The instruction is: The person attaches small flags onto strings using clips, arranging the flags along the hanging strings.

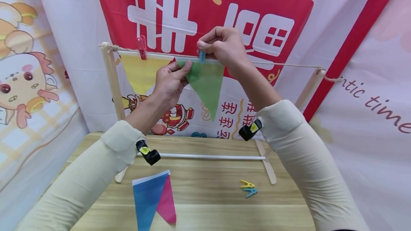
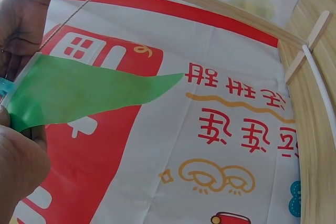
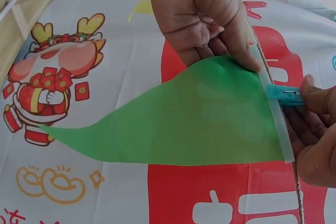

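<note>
The left hand (image 1: 171,80) is pinching the green pennant (image 1: 208,85) near one end of its white hem (image 3: 280,124), along the twine (image 1: 285,64), while the right hand (image 1: 226,45) is pinching a blue clothespin (image 1: 202,57) across that hem. Pinning the pennant up is seemingly being done now; the next move is probably calling for releasing the clothespin once it is biting both hem and twine.

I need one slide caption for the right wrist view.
Left hand holds a green pennant along the string; right hand pinches a blue clip on its white edge.
</note>
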The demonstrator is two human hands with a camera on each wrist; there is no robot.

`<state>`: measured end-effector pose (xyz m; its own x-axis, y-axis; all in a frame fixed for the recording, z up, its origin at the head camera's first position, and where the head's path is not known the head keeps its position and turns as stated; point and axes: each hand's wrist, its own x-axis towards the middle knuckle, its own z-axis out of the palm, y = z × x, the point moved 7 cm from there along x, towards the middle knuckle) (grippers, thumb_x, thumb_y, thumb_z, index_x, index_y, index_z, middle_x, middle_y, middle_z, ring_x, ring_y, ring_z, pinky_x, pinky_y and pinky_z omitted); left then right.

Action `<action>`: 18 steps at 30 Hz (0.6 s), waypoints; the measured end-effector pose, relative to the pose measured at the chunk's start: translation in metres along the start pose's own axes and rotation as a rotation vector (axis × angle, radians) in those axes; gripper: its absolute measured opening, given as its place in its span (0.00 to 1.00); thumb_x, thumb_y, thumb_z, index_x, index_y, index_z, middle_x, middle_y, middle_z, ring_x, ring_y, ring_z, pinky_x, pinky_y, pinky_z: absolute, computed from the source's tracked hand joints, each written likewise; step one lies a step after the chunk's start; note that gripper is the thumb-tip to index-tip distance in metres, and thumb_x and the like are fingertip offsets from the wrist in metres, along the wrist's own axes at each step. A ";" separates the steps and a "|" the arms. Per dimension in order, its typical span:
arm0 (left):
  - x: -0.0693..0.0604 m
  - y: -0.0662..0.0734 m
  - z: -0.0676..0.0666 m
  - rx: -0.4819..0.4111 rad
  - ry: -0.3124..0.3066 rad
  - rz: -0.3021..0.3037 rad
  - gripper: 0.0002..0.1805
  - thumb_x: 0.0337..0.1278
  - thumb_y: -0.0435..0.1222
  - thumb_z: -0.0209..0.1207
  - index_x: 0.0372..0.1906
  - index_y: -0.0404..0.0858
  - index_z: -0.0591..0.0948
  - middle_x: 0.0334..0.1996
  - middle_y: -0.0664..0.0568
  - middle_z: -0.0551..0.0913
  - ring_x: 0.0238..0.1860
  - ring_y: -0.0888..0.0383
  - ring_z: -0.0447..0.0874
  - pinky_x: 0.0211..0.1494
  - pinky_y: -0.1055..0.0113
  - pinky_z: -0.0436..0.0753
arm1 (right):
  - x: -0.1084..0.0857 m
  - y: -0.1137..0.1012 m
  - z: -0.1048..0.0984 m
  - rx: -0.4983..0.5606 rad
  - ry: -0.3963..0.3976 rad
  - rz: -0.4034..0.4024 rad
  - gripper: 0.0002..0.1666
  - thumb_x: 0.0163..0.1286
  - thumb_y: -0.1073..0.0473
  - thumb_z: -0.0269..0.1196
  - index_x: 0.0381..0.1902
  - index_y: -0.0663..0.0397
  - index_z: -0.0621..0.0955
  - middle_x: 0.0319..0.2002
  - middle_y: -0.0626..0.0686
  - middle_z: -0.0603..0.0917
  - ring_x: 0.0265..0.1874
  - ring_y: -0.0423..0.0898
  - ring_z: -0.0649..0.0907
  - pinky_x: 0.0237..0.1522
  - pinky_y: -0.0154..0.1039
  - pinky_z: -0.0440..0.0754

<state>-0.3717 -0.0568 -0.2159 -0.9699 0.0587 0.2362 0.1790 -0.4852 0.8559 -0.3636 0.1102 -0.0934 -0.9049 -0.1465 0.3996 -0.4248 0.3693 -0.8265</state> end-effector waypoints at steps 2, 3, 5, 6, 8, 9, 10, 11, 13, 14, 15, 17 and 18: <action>-0.001 0.001 0.000 -0.005 0.002 -0.002 0.23 0.77 0.41 0.68 0.71 0.43 0.88 0.72 0.52 0.87 0.72 0.48 0.89 0.76 0.61 0.86 | 0.000 0.001 0.001 -0.020 -0.007 0.004 0.11 0.78 0.53 0.75 0.50 0.53 0.93 0.43 0.49 0.93 0.45 0.47 0.93 0.54 0.40 0.92; -0.001 0.001 0.000 -0.004 0.003 -0.004 0.23 0.77 0.41 0.68 0.71 0.44 0.88 0.72 0.52 0.87 0.72 0.49 0.89 0.76 0.61 0.86 | 0.001 0.001 0.001 -0.029 -0.010 0.006 0.11 0.78 0.53 0.75 0.50 0.53 0.93 0.43 0.49 0.93 0.46 0.47 0.93 0.54 0.40 0.92; -0.001 0.002 0.000 -0.009 0.005 -0.009 0.23 0.77 0.41 0.68 0.71 0.44 0.88 0.72 0.53 0.87 0.73 0.49 0.88 0.78 0.60 0.85 | 0.001 0.002 0.001 -0.050 -0.015 0.009 0.12 0.78 0.52 0.74 0.51 0.52 0.93 0.44 0.50 0.93 0.46 0.46 0.93 0.55 0.40 0.92; -0.001 0.002 0.000 -0.012 0.004 -0.009 0.23 0.77 0.41 0.68 0.72 0.45 0.88 0.73 0.53 0.86 0.73 0.50 0.88 0.78 0.60 0.85 | 0.001 0.002 0.001 -0.058 -0.019 0.013 0.12 0.79 0.52 0.74 0.52 0.52 0.93 0.45 0.50 0.93 0.47 0.46 0.93 0.55 0.40 0.92; -0.001 0.001 0.000 -0.013 0.003 -0.012 0.24 0.77 0.42 0.68 0.72 0.45 0.87 0.73 0.54 0.86 0.73 0.50 0.88 0.80 0.59 0.84 | 0.001 0.003 0.001 -0.076 -0.028 0.017 0.13 0.79 0.52 0.74 0.53 0.53 0.93 0.47 0.51 0.93 0.47 0.46 0.93 0.56 0.39 0.92; -0.001 0.001 0.000 -0.012 0.000 -0.011 0.24 0.78 0.42 0.68 0.73 0.45 0.87 0.73 0.54 0.85 0.74 0.51 0.87 0.80 0.59 0.83 | 0.001 0.003 0.001 -0.084 -0.032 0.015 0.13 0.79 0.52 0.74 0.53 0.53 0.93 0.47 0.51 0.93 0.47 0.47 0.93 0.56 0.39 0.93; 0.000 0.001 0.000 -0.012 -0.002 -0.011 0.24 0.78 0.42 0.67 0.74 0.45 0.86 0.73 0.54 0.85 0.74 0.51 0.87 0.81 0.59 0.83 | 0.001 0.003 0.001 -0.091 -0.037 0.016 0.13 0.79 0.52 0.74 0.54 0.53 0.93 0.48 0.51 0.93 0.47 0.47 0.93 0.56 0.39 0.93; 0.000 0.000 0.000 -0.017 0.000 -0.013 0.24 0.78 0.42 0.67 0.74 0.46 0.86 0.74 0.54 0.85 0.74 0.51 0.86 0.81 0.59 0.83 | 0.001 0.003 0.001 -0.092 -0.042 0.019 0.14 0.79 0.52 0.74 0.54 0.54 0.93 0.48 0.52 0.93 0.47 0.47 0.93 0.56 0.40 0.93; 0.000 -0.001 0.000 -0.025 0.000 -0.019 0.24 0.78 0.42 0.67 0.74 0.46 0.86 0.73 0.54 0.85 0.73 0.51 0.86 0.81 0.60 0.83 | 0.001 0.004 0.001 -0.103 -0.053 0.019 0.14 0.79 0.52 0.74 0.55 0.54 0.93 0.48 0.52 0.93 0.47 0.47 0.93 0.57 0.40 0.93; 0.001 -0.001 0.000 -0.029 0.002 -0.022 0.24 0.78 0.42 0.67 0.74 0.46 0.86 0.73 0.54 0.85 0.73 0.52 0.86 0.80 0.60 0.83 | 0.001 0.003 0.001 -0.110 -0.059 0.015 0.15 0.79 0.52 0.74 0.55 0.54 0.93 0.49 0.53 0.93 0.47 0.47 0.93 0.57 0.40 0.93; 0.001 -0.001 0.000 -0.035 0.003 -0.026 0.24 0.78 0.41 0.67 0.74 0.46 0.87 0.73 0.54 0.85 0.72 0.52 0.86 0.80 0.60 0.83 | 0.001 0.003 0.001 -0.112 -0.063 0.018 0.15 0.79 0.52 0.74 0.55 0.54 0.93 0.49 0.53 0.94 0.47 0.47 0.93 0.57 0.40 0.93; 0.001 -0.002 0.000 -0.057 0.013 -0.036 0.23 0.78 0.41 0.67 0.73 0.46 0.87 0.72 0.54 0.86 0.71 0.52 0.87 0.78 0.60 0.85 | 0.001 0.003 0.001 -0.122 -0.071 0.022 0.15 0.79 0.52 0.74 0.56 0.54 0.93 0.50 0.54 0.94 0.47 0.47 0.93 0.58 0.40 0.93; 0.001 -0.003 0.001 -0.060 0.013 -0.040 0.23 0.78 0.41 0.67 0.73 0.46 0.87 0.72 0.54 0.86 0.71 0.52 0.87 0.77 0.61 0.85 | 0.002 0.003 0.001 -0.130 -0.074 0.020 0.16 0.79 0.52 0.74 0.56 0.54 0.93 0.50 0.54 0.95 0.47 0.47 0.93 0.58 0.40 0.93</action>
<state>-0.3727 -0.0551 -0.2178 -0.9782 0.0679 0.1964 0.1306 -0.5344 0.8351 -0.3664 0.1101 -0.0960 -0.9147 -0.2035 0.3492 -0.4040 0.4881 -0.7737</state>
